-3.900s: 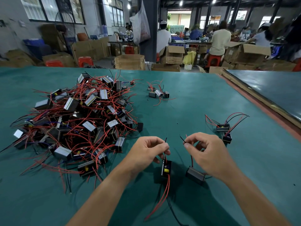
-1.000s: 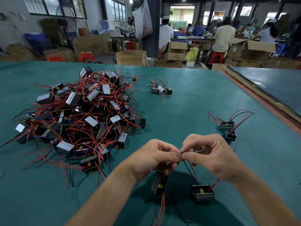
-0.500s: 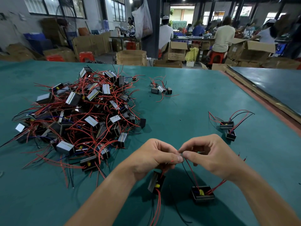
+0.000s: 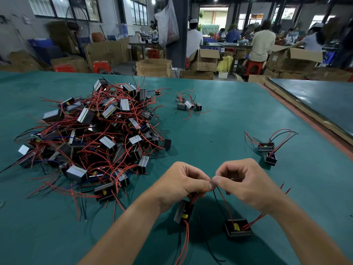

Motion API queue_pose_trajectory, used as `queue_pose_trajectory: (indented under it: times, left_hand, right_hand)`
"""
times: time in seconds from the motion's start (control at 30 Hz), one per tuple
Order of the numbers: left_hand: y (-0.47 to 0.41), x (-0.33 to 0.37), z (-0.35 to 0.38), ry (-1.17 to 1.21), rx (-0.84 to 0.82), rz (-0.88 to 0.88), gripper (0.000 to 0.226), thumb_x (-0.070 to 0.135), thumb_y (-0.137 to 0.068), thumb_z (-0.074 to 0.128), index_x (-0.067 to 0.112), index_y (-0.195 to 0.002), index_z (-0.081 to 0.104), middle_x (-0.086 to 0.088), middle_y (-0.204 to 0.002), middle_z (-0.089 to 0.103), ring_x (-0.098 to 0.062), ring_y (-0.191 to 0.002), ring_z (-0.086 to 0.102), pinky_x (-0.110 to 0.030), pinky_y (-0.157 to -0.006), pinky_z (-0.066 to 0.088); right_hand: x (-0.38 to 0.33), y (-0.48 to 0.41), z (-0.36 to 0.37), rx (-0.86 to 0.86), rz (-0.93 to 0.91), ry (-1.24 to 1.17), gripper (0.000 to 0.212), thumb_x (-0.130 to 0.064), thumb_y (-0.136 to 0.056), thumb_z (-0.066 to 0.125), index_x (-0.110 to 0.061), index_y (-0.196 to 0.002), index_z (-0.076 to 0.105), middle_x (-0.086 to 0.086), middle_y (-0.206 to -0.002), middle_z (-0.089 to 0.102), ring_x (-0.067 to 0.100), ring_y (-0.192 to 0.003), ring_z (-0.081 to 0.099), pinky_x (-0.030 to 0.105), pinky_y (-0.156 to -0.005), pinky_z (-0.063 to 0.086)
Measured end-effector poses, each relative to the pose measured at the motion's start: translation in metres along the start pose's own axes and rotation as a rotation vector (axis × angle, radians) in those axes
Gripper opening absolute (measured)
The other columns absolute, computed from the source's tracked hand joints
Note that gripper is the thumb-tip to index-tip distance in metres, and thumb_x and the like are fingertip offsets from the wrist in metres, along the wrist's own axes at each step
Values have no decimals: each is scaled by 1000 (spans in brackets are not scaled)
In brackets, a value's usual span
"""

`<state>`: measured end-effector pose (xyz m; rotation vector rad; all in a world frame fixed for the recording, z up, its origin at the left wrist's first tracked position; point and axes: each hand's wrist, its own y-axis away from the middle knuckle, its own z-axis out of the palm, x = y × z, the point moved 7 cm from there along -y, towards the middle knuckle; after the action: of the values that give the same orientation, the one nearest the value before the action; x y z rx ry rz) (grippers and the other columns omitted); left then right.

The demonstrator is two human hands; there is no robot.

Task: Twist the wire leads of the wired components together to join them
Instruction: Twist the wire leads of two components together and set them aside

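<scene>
The wire leads (image 4: 223, 198) meet above the table (image 4: 219, 134), pinched between the curled fingertips of the left hand (image 4: 181, 182) and right hand (image 4: 246, 186). The twist looks underway. One joined pair (image 4: 267, 150) lies right; a pile (image 4: 95, 134) waits.

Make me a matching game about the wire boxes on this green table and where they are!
Things:
1. big pile of components
2. small bunch of components
3. pair of components
4. wire leads

Places:
A. far middle of the table
B. right side of the table
C. left side of the table
D. pinched by the left hand and right hand

Pairs: 1-C, 2-A, 3-B, 4-D
</scene>
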<state>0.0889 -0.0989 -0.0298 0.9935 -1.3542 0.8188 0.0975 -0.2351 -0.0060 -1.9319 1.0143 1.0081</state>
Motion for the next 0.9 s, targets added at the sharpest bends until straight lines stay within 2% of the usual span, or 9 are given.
queue_pose_trajectory:
  times: [0.1,0.3,0.47,0.6,0.73,0.9]
  left_hand:
    - [0,1,1,2,3,16,20,-4,-82,69,10,-69,74,-1,-54,58,-9,-48,50,-20,-48,40]
    - [-1,3,3,25,23,57,18,-2,-85,68,10,-71,71,1,-54,56,-9,-48,49,-19,-48,40]
    - [-1,2,1,67,-7,26,21,2,-84,68,13,-67,70,-1,-53,53,-9,-45,46,-18,-47,39]
    - [-2,1,2,128,-51,-7,10,14,-74,69,16,-64,71,2,-52,51,-9,-48,45,-19,-48,38]
    - [-3,-2,1,134,-53,-13,8,16,-74,70,15,-66,70,3,-53,50,-10,-50,43,-19,-48,36]
    - [-3,-2,-1,129,-6,12,5,14,-71,71,12,-67,70,0,-53,51,-12,-49,42,-20,-47,36]
  right_hand:
    - [2,0,0,15,6,6,17,-24,-78,68,-11,-67,67,0,-56,58,8,-53,47,25,-51,40]
    - [4,-2,-2,104,3,27,21,-25,-76,65,-9,-63,62,-4,-51,50,7,-49,40,24,-47,32]
    - [-3,-1,-2,112,-42,-42,8,-22,-78,69,-16,-72,68,8,-59,59,13,-53,45,30,-51,37]
    - [-6,1,-3,101,-75,-40,3,-22,-79,70,-22,-78,73,8,-62,60,15,-53,44,33,-51,34]
    - [-5,1,-3,94,-75,-2,3,-25,-78,70,-23,-78,73,7,-63,63,12,-54,47,31,-52,37]
    - [-4,1,-5,111,-66,10,8,-25,-77,69,-19,-73,67,-1,-56,57,10,-52,46,30,-51,39]
